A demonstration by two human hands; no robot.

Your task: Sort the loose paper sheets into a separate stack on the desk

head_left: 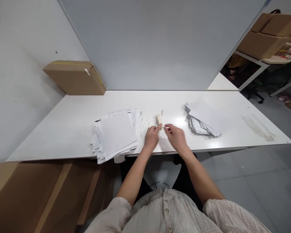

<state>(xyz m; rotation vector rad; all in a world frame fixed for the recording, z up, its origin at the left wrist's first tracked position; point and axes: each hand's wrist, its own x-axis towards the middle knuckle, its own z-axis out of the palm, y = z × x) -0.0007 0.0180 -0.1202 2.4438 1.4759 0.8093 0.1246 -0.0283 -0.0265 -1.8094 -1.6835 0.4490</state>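
A small cream-coloured oblong object (159,119), perhaps a stapler, lies on the white table in front of me. My left hand (152,137) has its fingers curled and its thumb and forefinger against the near end of this object. Just to the right, my right hand (175,136) is slightly blurred, its thumb and forefinger drawn together close to that same end. Whatever sits between those fingertips is too small to make out. To the left of my hands is a loose stack of paper sheets (117,134); a smaller, fanned stack of papers (205,118) lies to the right.
A cardboard box (75,77) stands at the table's back left corner, beside a tall grey panel (155,45). Large brown cartons (38,191) are below on the left. More cardboard boxes (264,42) sit on another table at the far right. The table's front edge runs beneath my wrists.
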